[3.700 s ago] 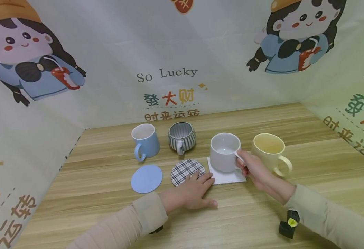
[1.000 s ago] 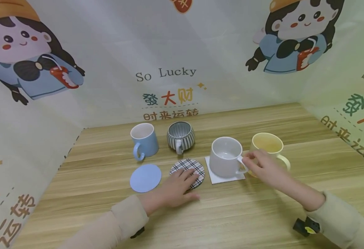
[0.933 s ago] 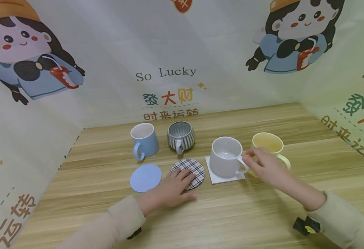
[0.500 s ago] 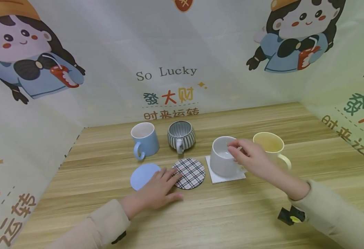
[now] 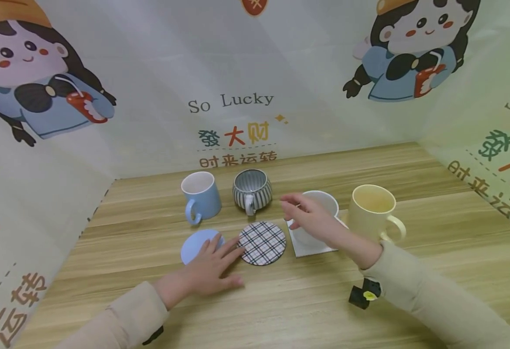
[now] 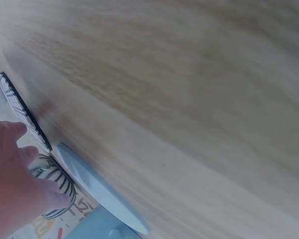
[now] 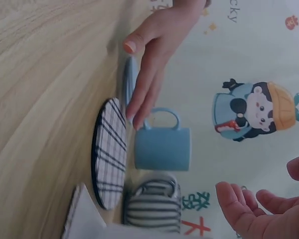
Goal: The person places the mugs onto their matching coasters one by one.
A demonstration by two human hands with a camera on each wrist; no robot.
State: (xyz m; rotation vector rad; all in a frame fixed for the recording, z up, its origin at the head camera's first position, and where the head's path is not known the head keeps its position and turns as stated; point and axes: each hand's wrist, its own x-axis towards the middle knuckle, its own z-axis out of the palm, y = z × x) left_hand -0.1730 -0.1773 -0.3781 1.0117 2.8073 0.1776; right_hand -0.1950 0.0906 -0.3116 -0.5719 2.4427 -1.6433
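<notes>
Right grip [image 5: 312,219], loosely curled and empty, hangs by the white mug [image 5: 326,199] on its square coaster [image 5: 297,249]; clearance is hard to judge, so a low sweep could clip it. Left grip [image 5: 208,272], spread, could nudge the plaid coaster [image 5: 262,243]

Leftmost mug [image 5: 205,196] behind coaster [image 5: 193,246], third mug [image 5: 329,203] seemingly on pad [image 5: 302,250]

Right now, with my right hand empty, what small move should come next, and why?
Probably grip the round grey striped mug by its handle with your right hand. That hand is empty and nearby, the handle points toward you, and the round white plaid coaster in front bears no mug, while the plain white mug sits on the square white coaster.
</notes>
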